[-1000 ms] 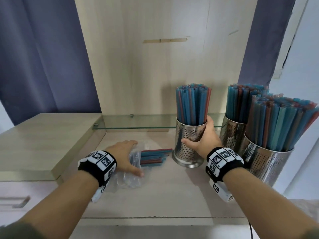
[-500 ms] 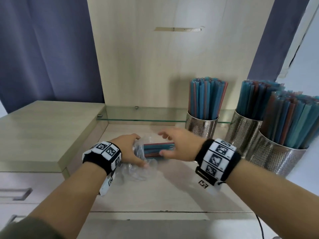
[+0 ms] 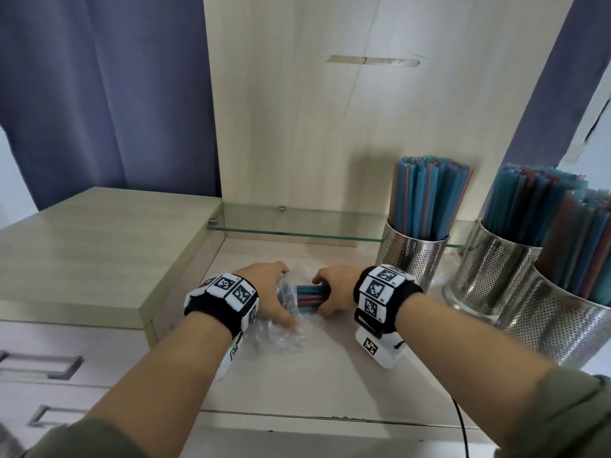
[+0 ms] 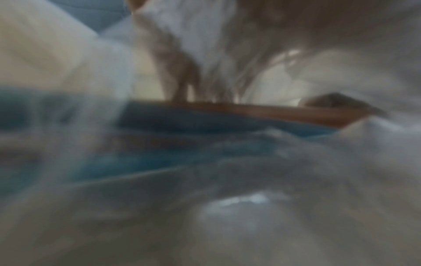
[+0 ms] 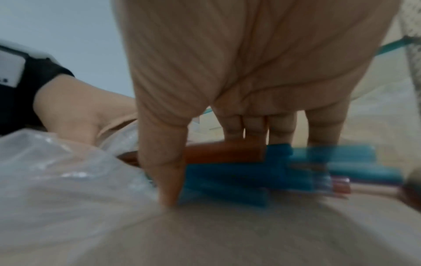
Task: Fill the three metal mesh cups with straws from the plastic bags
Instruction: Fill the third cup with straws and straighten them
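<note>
A clear plastic bag (image 3: 287, 328) lies on the pale desk, with a bundle of blue and red straws (image 3: 312, 295) sticking out of its right end. My left hand (image 3: 267, 292) holds the bag down over the straws' left part. My right hand (image 3: 334, 294) grips the bare end of the bundle, thumb in front and fingers behind, as the right wrist view shows around the straws (image 5: 239, 169). The left wrist view is blurred: crumpled bag (image 4: 250, 207) over straws (image 4: 205, 126). Three metal mesh cups (image 3: 411, 259) (image 3: 492, 276) (image 3: 558, 319) stand at the right, each packed with upright straws.
A glass shelf (image 3: 297, 226) runs along the back above the desk. A raised wooden cabinet top (image 3: 92, 249) borders the left, with drawers (image 3: 43, 365) below it. A black cable (image 3: 461, 421) hangs at the desk's front right. Purple curtains flank the wooden back panel.
My right hand let go of the left cup, crossed left to the bag and closed round the straws' bare end. The left hand stayed on the bag.
</note>
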The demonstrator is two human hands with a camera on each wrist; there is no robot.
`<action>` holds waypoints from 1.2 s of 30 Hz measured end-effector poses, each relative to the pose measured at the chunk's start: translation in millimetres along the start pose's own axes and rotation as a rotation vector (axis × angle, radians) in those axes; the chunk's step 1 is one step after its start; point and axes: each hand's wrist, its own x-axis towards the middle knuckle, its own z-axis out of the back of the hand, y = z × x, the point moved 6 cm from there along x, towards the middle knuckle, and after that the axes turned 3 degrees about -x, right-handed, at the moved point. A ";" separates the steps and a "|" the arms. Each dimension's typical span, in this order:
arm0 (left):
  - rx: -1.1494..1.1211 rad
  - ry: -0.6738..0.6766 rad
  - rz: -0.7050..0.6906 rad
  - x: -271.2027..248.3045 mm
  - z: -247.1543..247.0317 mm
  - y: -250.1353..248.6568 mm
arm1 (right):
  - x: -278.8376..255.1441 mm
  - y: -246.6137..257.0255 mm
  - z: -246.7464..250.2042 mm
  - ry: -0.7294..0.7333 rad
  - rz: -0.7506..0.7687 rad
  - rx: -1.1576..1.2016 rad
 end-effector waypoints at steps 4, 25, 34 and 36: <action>0.026 -0.003 0.003 -0.7 0.7 -0.2 | -5.7 -0.1 4.2 -0.111 0.043 0.042; -0.051 -0.147 -0.122 -1.5 10.7 -12.8 | -96.6 -22.8 -39.0 -0.094 -0.283 1.205; -0.219 -0.202 -0.214 -1.6 15.7 -14.8 | -26.1 12.6 -18.5 -0.542 -0.239 1.717; -0.228 -0.211 -0.230 -1.7 17.3 -15.5 | -20.2 11.8 -13.9 -0.599 -0.270 1.821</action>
